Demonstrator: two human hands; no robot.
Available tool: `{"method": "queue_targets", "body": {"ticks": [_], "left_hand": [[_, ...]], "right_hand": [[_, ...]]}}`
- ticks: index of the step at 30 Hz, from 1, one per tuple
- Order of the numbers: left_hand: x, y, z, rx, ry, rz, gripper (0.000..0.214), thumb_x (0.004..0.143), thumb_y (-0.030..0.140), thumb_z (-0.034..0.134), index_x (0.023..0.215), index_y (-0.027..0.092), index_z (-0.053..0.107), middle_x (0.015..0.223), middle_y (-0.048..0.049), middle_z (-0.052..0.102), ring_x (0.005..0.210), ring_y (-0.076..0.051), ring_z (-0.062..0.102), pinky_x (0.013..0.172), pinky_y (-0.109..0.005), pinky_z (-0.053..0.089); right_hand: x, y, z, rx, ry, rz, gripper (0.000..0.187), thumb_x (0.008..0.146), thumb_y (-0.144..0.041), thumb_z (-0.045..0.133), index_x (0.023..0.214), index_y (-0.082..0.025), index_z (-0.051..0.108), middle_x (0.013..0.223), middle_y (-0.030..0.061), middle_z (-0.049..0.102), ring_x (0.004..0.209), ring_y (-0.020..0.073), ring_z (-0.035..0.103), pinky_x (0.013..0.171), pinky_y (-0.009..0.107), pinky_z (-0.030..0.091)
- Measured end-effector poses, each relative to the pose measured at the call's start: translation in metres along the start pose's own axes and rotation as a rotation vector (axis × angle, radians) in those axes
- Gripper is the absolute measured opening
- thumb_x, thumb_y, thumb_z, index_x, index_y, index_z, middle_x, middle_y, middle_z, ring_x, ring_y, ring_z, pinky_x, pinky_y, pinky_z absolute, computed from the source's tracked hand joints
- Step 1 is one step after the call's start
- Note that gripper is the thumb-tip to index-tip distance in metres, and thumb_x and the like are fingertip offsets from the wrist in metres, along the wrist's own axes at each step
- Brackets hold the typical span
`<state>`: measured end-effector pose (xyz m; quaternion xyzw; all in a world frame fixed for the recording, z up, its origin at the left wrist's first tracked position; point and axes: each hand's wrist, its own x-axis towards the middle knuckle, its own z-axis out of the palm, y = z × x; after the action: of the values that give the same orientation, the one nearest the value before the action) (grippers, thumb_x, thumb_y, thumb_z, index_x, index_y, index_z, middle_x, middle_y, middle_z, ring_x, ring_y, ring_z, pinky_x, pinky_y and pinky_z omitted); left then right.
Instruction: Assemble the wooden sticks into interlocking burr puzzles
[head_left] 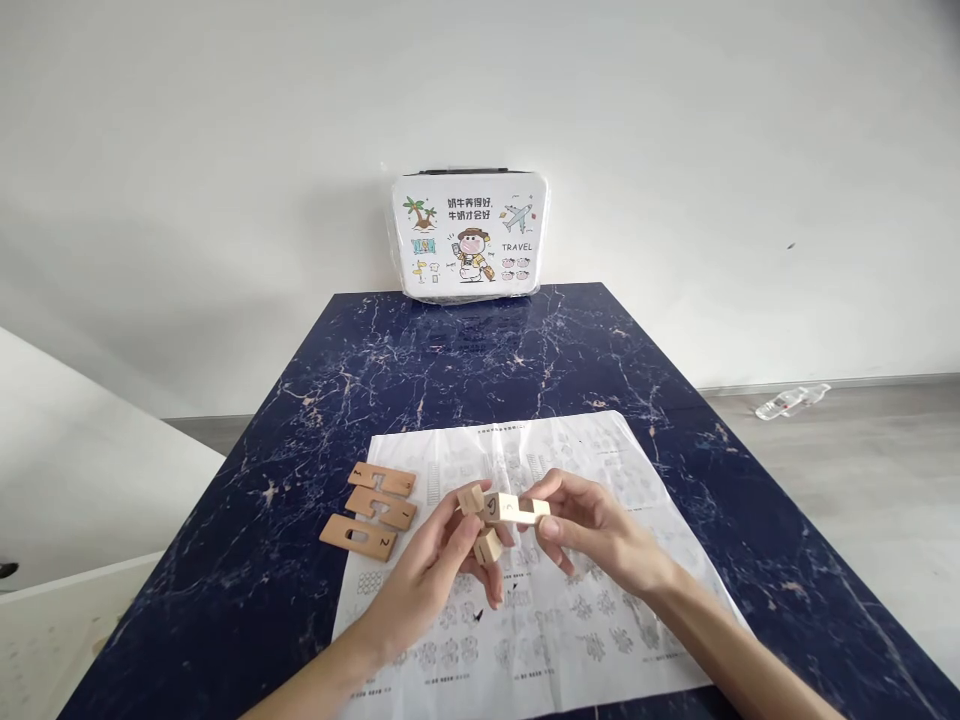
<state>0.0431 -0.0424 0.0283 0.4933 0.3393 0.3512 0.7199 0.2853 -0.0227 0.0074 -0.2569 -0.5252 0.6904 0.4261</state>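
Note:
Pale wooden puzzle pieces (pixel 501 507), some with marks on their faces, are fitted or held together above a printed sheet. My left hand (pixel 444 560) is closed around the blocks on the left side, one of them poking up and another pointing down toward me. With thumb and fingers, my right hand (pixel 589 520) pinches the notched end of a wooden piece (pixel 536 508) at the right of the cluster. Fingers partly hide how the pieces join. Under both hands lies the white instruction sheet (pixel 600 460), creased and printed with small diagrams.
Several flat brown wooden plates with cutouts (pixel 360 537) and numbers lie left of the sheet. A white cartoon-printed case (pixel 471 235) stands at the far edge of the dark blue marbled table (pixel 465 370), against the wall. A clear plastic item (pixel 793 400) is on the floor at right.

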Motion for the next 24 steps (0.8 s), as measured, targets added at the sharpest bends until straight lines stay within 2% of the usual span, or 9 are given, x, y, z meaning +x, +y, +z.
{"method": "queue_targets", "body": {"ticks": [3,6,12,16,21,24], "left_hand": [[0.0,-0.001,-0.001,0.044,-0.014,-0.02,0.058,0.109,0.051,0.06,0.16,0.027,0.044,0.102,-0.0058,0.068,0.088,-0.023,0.074,0.088,-0.047,0.062],[-0.001,-0.001,-0.001,0.067,-0.052,-0.06,0.062,0.108,0.047,0.064,0.163,0.032,0.041,0.113,-0.0075,0.068,0.093,-0.023,0.073,0.094,-0.048,0.06],[-0.003,0.001,0.0,0.033,-0.082,-0.109,0.07,0.108,0.043,0.067,0.168,0.03,0.033,0.098,-0.0037,0.07,0.093,-0.023,0.073,0.096,-0.049,0.059],[-0.003,0.0,-0.003,-0.003,-0.092,-0.107,0.069,0.107,0.042,0.067,0.167,0.033,0.034,0.109,-0.0062,0.071,0.092,-0.022,0.074,0.097,-0.05,0.058],[-0.005,-0.002,-0.006,-0.009,-0.155,-0.077,0.07,0.111,0.041,0.062,0.169,0.032,0.025,0.1,-0.0046,0.072,0.093,-0.023,0.075,0.1,-0.054,0.056],[-0.006,-0.001,-0.007,-0.005,-0.19,-0.057,0.065,0.111,0.037,0.061,0.167,0.033,0.029,0.103,-0.0043,0.071,0.091,-0.021,0.075,0.099,-0.051,0.056]], "right_hand": [[0.0,0.001,0.005,-0.07,0.042,-0.006,0.024,0.097,-0.04,0.081,0.112,-0.023,0.072,0.083,-0.0003,0.068,0.056,0.0097,0.054,0.049,0.023,0.051],[-0.001,0.001,0.009,-0.185,0.093,-0.031,0.024,0.096,-0.039,0.081,0.113,-0.024,0.073,0.085,0.0003,0.066,0.064,0.0119,0.058,0.052,0.024,0.052],[-0.003,0.0,0.014,-0.403,0.141,-0.05,0.023,0.097,-0.041,0.08,0.113,-0.025,0.073,0.094,0.0031,0.072,0.071,0.0154,0.065,0.069,0.034,0.06],[-0.003,0.0,0.016,-0.438,0.148,-0.018,0.025,0.096,-0.043,0.08,0.112,-0.026,0.07,0.094,0.0029,0.074,0.069,0.0167,0.068,0.068,0.036,0.06],[-0.002,0.0,0.015,-0.432,0.149,-0.017,0.025,0.098,-0.043,0.077,0.114,-0.025,0.069,0.088,0.0022,0.074,0.071,0.0191,0.073,0.067,0.037,0.058],[-0.002,0.001,0.014,-0.457,0.159,-0.007,0.025,0.099,-0.044,0.076,0.113,-0.024,0.07,0.082,0.0014,0.073,0.068,0.0185,0.07,0.067,0.037,0.057]]}}
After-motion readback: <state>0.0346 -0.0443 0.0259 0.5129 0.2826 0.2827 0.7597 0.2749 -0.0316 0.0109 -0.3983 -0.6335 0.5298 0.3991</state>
